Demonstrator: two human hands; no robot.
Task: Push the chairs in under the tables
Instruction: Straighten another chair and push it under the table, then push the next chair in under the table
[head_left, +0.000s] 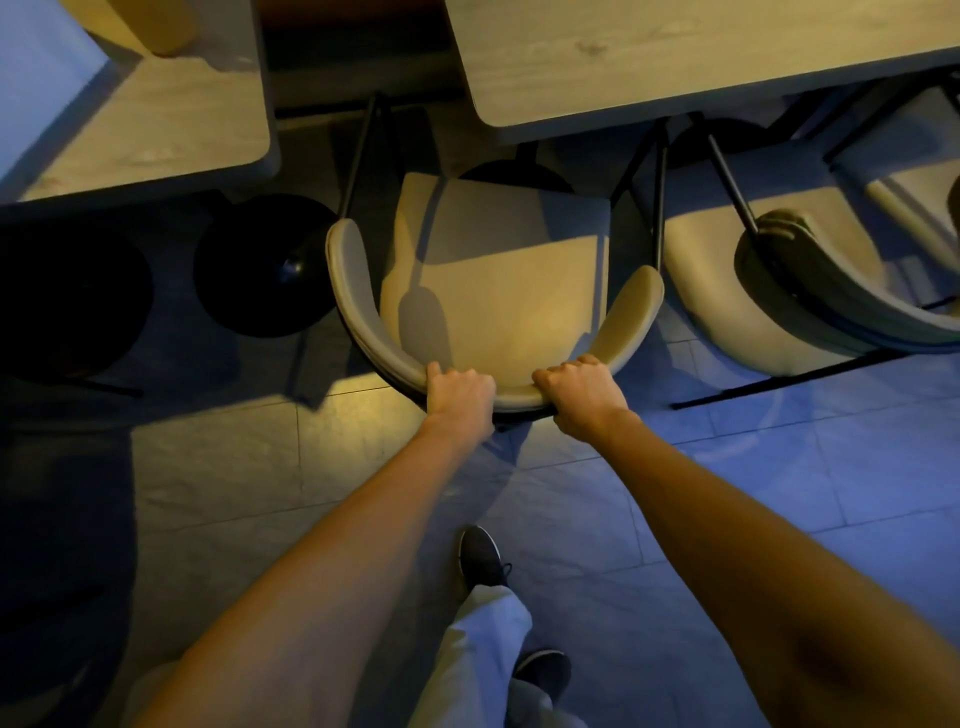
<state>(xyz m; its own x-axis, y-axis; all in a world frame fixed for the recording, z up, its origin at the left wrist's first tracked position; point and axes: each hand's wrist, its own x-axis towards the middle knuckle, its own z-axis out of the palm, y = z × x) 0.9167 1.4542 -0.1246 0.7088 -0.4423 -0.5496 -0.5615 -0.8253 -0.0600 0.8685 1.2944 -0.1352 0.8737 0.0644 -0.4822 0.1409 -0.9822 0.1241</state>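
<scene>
Gripping the chair (498, 291) backrest: left hand (460, 392), right hand (584, 397), side by side.

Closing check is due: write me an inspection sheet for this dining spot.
Surface: tiled floor; left table and right table, wood-look tops.
Job's things: beige chair, seat almost wholly out before the right table; second chair beside it, angled.
Clutter: tan object at the left table, unidentifiable.
Grips: left hand and right hand each curl over the beige chair's backrest.
Cables: nothing seen.
Surroundings: black round table base; the person's dark shoe.
</scene>
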